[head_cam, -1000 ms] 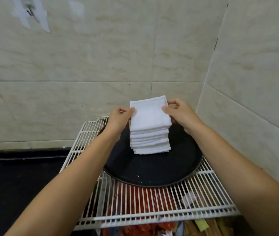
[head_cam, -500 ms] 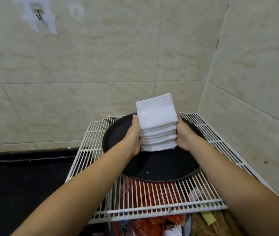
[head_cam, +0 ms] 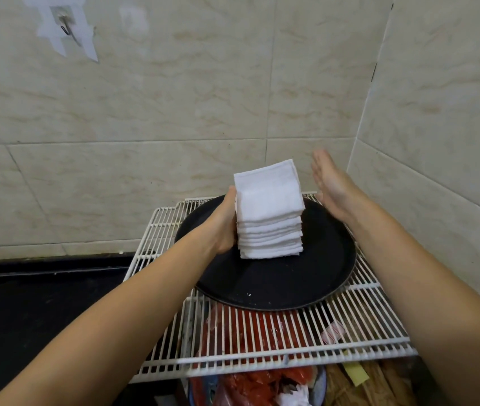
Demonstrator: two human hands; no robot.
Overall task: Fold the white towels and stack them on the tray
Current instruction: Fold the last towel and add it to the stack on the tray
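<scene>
A stack of several folded white towels (head_cam: 269,212) stands on a round black tray (head_cam: 277,285) that rests on a white wire rack. My left hand (head_cam: 224,224) presses flat against the stack's left side, with its fingers hidden behind the towels. My right hand (head_cam: 334,186) hovers open to the right of the stack, palm facing it, fingers straight and a little apart from the towels.
The white wire rack (head_cam: 364,323) sits in a tiled corner, with walls close behind and on the right. Below the rack lie red plastic bags (head_cam: 250,382) and other clutter. A dark counter (head_cam: 42,312) stretches to the left.
My right hand has come off the stack's right side and lifted up and away, open. My left hand stays against the left side. The view has drawn closer.
</scene>
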